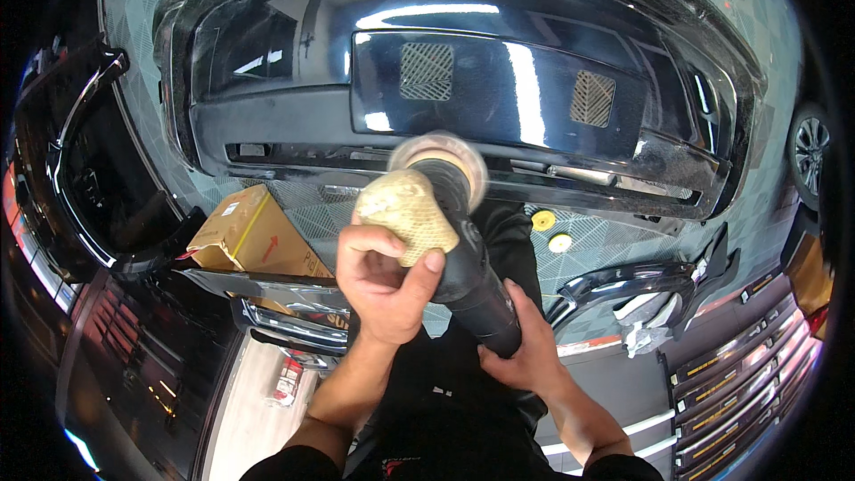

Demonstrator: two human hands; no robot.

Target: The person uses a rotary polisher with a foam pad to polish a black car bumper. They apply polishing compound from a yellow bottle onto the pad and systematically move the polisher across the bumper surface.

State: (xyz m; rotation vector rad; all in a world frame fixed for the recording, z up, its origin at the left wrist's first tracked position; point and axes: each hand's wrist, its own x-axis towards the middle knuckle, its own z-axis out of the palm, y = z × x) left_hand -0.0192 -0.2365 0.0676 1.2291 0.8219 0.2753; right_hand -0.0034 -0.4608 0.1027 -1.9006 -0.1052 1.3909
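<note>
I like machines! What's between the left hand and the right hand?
The black power tool lies between the left hand and the right hand, in the head view.

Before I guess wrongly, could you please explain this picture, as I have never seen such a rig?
There is no robot here: you see a bare left hand and a bare right hand. The picture comes from a fisheye camera worn on the person's head, looking down. The left hand grips a pale yellow, mesh-textured, rounded piece at the head of a black cylindrical power tool; the right hand holds the tool's body. The round, blurred, pale pad overlaps the near edge of a large, glossy dark car panel in view; whether they touch is unclear. Two small yellow discs lie on the grey-green patterned floor.
</note>
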